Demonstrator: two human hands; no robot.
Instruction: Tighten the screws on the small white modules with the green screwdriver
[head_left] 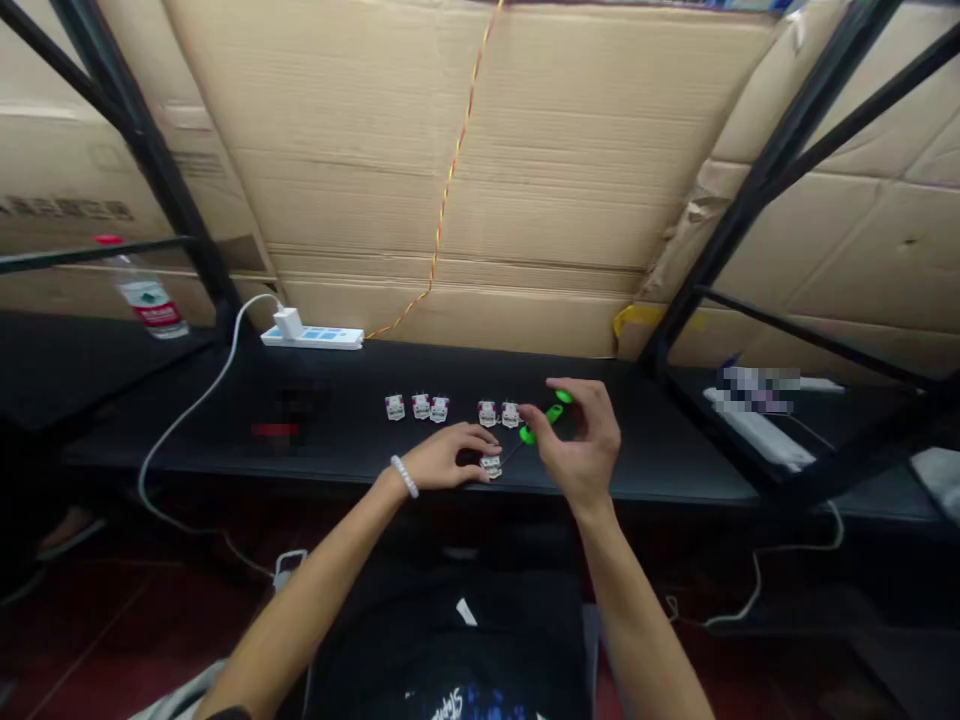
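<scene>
My left hand [455, 455], with a white beaded bracelet on its wrist, pinches a small white plastic part [491, 466] near the table's front edge. In my right hand [583, 435] is a screwdriver [555, 412] with a green handle, thumb across it and index finger by its far end. Its thin shaft slants down left toward the white part; whether the tip touches it cannot be made out. Just behind my hands stand two similar white parts with purple sides, one [487, 413] beside the other [510, 414]. Further left sit three more, including a separate one [394, 406].
A white power strip [313, 338] with a plugged-in charger lies at the back left, its white cable [196, 400] looping over the front edge. A water bottle [154, 300] stands far left. Black metal posts [720, 230] rise on both sides. Cardboard [540, 160] backs the black table [660, 460].
</scene>
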